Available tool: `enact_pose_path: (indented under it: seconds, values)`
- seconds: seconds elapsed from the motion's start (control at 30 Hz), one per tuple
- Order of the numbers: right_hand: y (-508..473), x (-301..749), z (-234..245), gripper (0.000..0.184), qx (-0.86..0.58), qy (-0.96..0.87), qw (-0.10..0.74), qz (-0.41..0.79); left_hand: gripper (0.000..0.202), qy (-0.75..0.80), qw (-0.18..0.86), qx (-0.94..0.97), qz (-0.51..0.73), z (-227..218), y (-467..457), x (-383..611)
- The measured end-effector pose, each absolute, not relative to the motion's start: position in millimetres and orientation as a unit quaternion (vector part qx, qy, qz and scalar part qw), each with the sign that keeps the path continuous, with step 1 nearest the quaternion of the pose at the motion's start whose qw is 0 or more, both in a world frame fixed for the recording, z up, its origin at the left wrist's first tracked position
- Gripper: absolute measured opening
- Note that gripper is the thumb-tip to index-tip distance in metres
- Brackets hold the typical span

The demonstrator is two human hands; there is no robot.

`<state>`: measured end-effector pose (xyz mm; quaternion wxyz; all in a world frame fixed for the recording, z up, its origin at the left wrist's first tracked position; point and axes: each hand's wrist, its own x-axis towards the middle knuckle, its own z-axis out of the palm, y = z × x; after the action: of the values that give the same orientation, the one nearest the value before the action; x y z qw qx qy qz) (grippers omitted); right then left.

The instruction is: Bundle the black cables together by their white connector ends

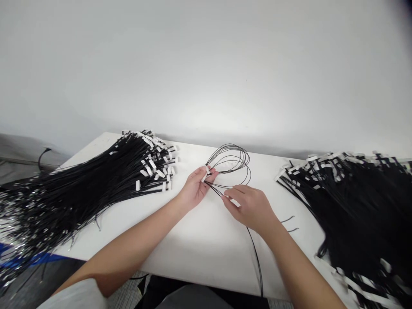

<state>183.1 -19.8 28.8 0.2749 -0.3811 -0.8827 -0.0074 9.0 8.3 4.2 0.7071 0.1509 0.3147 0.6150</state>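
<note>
Over the middle of the white table, my left hand [197,185] pinches a white plastic connector [206,173] between thumb and fingers. Thin black wires [236,148] run out of it and bend round in several loops toward the wall. My right hand [246,204] is closed on the wires just right of the connector, thumb and forefinger pressed together. Below that hand, loose black wire ends [257,257] hang down over the table's front edge. Two short wire ends [288,219] stick out beyond my right wrist.
A big heap of black wires with white connectors [112,171] spreads over the table's left side, its bare ends hanging off the edge. Another heap [360,214] covers the right side. The white table [193,244] backs onto a pale wall [206,68].
</note>
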Motion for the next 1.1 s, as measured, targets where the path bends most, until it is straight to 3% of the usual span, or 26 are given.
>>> enact_pose_path:
  seconds: [0.17, 0.4, 0.6, 0.77, 1.0, 1.1]
  values:
    - [-17, 180, 21, 0.020, -0.442, -0.860, 0.239, 0.092, 0.013, 0.297, 0.726, 0.176, 0.595, 10, 4, 10]
    - [-20, 168, 21, 0.021, -0.419, -0.788, 0.333, 0.306, 0.015, 0.295, 0.745, 0.254, 0.542, 14, -6, 11]
    - [-27, 160, 18, 0.017, -0.431, -0.731, 0.366, 0.383, 0.019, 0.301, 0.738, 0.270, 0.540, 13, -7, 10]
    - [-29, 158, 14, 0.014, -0.447, -0.754, 0.369, 0.308, 0.020, 0.302, 0.737, 0.270, 0.541, 13, -9, 12]
    - [-28, 157, 6, 0.012, -0.413, -0.832, 0.360, -0.084, 0.017, 0.325, 0.719, 0.266, 0.555, 14, -9, 16]
    - [-28, 157, 10, 0.012, -0.449, -0.819, 0.357, -0.004, 0.018, 0.335, 0.716, 0.273, 0.548, 11, -8, 16]
